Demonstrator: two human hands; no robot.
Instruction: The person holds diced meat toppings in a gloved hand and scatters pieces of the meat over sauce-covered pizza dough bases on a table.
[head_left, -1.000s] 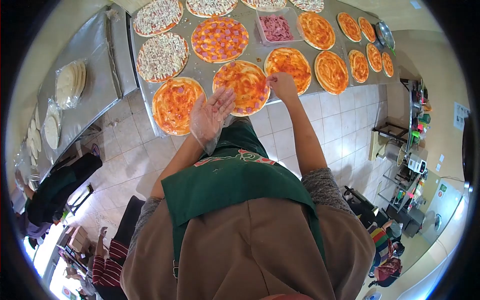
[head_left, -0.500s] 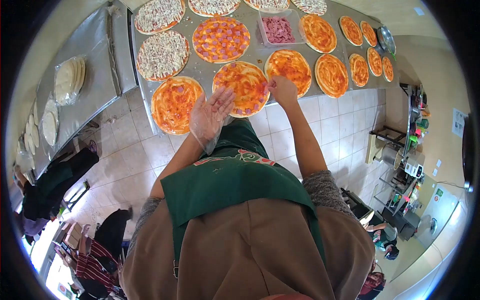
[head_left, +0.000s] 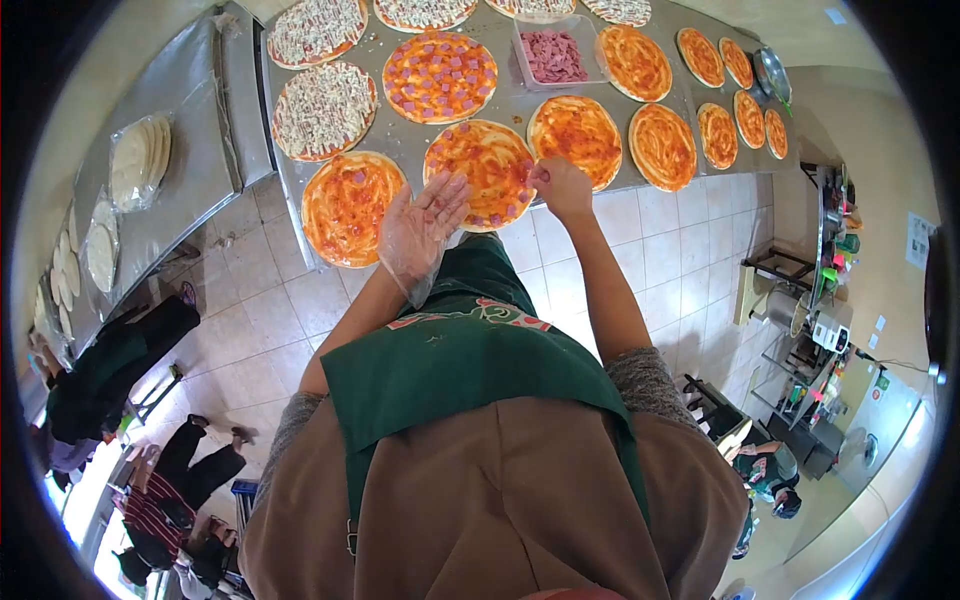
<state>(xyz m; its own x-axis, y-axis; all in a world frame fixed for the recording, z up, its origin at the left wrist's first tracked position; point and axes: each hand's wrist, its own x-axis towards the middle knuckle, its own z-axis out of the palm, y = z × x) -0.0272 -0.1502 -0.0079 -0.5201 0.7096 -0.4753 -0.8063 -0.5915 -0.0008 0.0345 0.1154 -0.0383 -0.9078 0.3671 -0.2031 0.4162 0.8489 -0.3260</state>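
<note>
Your counter [head_left: 450, 26] looks like smooth metal with a dull sheen. Toward its far edge, the tub [head_left: 521, 62] is clear, glossy plastic. A thin, crinkled, see-through plastic glove [head_left: 412, 262] covers your left hand [head_left: 425, 222]. Your green apron [head_left: 470, 365] is matt cloth.

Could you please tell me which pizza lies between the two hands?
The front-row pizza, second from the left, with pink cubes along its edge; the left hand and right hand flank only it.

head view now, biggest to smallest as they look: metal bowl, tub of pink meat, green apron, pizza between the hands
1. Green apron
2. Pizza
3. Tub of pink meat
4. Metal bowl
</note>
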